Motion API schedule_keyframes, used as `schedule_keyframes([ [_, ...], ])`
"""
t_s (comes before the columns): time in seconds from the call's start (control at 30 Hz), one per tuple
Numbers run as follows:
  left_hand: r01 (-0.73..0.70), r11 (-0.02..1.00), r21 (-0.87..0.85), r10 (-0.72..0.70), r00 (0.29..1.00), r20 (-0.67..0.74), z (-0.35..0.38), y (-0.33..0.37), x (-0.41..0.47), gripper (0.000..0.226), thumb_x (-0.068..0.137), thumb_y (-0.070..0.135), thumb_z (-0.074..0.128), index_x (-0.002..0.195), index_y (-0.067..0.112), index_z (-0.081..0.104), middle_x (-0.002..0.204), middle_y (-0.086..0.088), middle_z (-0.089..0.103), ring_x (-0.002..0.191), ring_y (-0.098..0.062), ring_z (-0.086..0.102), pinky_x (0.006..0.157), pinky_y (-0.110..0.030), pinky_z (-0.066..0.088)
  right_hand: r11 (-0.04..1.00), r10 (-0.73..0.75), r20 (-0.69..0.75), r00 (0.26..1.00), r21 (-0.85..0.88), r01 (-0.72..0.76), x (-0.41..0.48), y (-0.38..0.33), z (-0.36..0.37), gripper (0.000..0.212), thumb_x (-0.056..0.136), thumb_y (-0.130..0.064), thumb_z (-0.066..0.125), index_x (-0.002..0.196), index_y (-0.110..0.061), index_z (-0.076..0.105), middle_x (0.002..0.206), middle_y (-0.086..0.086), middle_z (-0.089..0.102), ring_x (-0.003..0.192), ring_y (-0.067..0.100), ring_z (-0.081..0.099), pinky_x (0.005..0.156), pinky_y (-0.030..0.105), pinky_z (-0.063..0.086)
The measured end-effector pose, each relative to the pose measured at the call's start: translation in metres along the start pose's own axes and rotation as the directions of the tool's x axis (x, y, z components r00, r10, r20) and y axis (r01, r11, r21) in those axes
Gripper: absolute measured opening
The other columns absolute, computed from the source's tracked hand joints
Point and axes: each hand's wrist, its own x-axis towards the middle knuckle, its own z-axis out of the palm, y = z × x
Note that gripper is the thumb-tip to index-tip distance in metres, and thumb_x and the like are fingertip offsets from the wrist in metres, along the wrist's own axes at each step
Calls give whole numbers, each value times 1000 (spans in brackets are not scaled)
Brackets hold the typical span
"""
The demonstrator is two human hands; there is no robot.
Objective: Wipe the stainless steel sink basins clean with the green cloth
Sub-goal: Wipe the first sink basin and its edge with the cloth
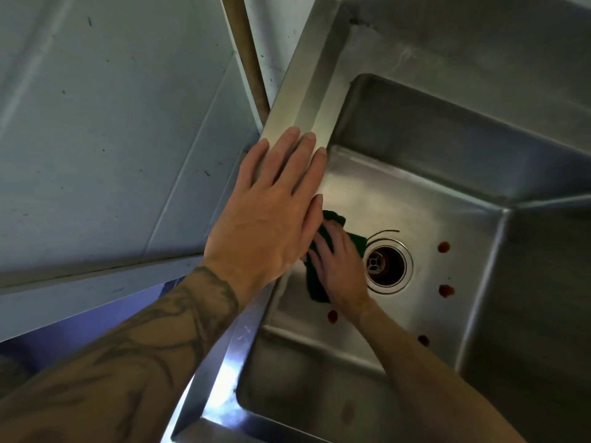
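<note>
dark green cloth, grey steel sink basin with reddish-brown spots, dark tattoo lines on forearm.

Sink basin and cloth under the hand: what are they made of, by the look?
Sink basin: brushed stainless steel by the look, grey, with dull streaky reflections and folded corners. Green cloth: soft fabric, matte dark green, creased and bunched under the right hand; weave too small to tell.

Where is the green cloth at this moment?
In the head view, the green cloth lies near centre frame on the basin floor, just left of the drain, pressed under the right hand.
</note>
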Motion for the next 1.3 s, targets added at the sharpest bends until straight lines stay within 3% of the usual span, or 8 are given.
schedule_keyframes([
  [0.1, 9, 1000, 4, -9, 1000, -1, 0, 0, 0, 56, 116, 38, 30, 163, 7, 35, 169, -17, 37, 160, -35, 29, 128, -57, 27, 990, 138, -54, 989, -1, -139, 24, 27, -8, 47, 105, -25, 58, 149, -9, 51, 156, 19, 44, 140, 36, 47, 121, 49, 35],
  [0.23, 2, 1000, -16, -2, 1000, 9, 1, -2, 1, 58, 115, 39, 30, 163, 7, 35, 169, -18, 36, 160, -36, 28, 128, -58, 27, 893, 449, -200, 871, 79, -443, 74, 11, -9, 47, 109, -27, 50, 153, -10, 46, 159, 18, 39, 147, 34, 38, 120, 53, 38],
  [0.47, 9, 1000, -11, -10, 1000, -10, 1, 0, 1, 56, 115, 36, 31, 162, 6, 37, 168, -18, 38, 159, -36, 30, 127, -57, 28, 1000, -14, -31, 999, -9, 14, -1, 3, 1, 47, 105, -24, 60, 148, -6, 53, 153, 21, 47, 139, 38, 47, 119, 51, 40],
  [0.63, 6, 1000, -13, -6, 1000, -1, 2, -2, 1, 57, 115, 39, 27, 162, 7, 36, 168, -18, 37, 160, -35, 29, 128, -58, 27, 925, 378, -185, 907, 27, -379, 77, 32, -11, 48, 109, -28, 50, 152, -8, 46, 158, 20, 41, 144, 37, 42, 120, 52, 38],
  [0.7, 6, 1000, -19, -6, 1000, 4, 2, -2, 1, 57, 115, 39, 29, 162, 7, 36, 169, -18, 37, 160, -35, 29, 128, -58, 27, 914, 402, -204, 893, 34, -403, 76, 16, -8, 48, 109, -29, 49, 152, -8, 47, 157, 21, 41, 145, 37, 40, 120, 52, 38],
  [0.9, 12, 1000, 1, -12, 1000, -11, 2, -1, 0, 56, 115, 37, 32, 161, 6, 38, 168, -18, 38, 159, -35, 30, 128, -56, 27, 995, -97, 13, 995, -33, 97, -16, 8, 1, 49, 105, -23, 61, 149, -6, 51, 152, 21, 48, 140, 38, 47, 115, 53, 44],
  [1.13, 6, 1000, -3, -6, 1000, 4, 1, -1, 1, 56, 116, 39, 30, 161, 7, 38, 168, -18, 38, 159, -35, 29, 128, -57, 26, 923, 382, -189, 905, 28, -384, 50, 4, 0, 47, 108, -24, 53, 151, -6, 48, 156, 22, 43, 144, 36, 41, 120, 50, 38],
  [1.3, 14, 1000, 26, -14, 1000, 0, -2, 1, -2, 56, 115, 38, 30, 161, 7, 39, 167, -17, 39, 159, -34, 31, 128, -55, 26, 998, -58, -25, 998, -28, 58, -27, -13, 9, 48, 101, -20, 66, 145, -4, 55, 149, 23, 51, 137, 40, 50, 116, 51, 44],
])
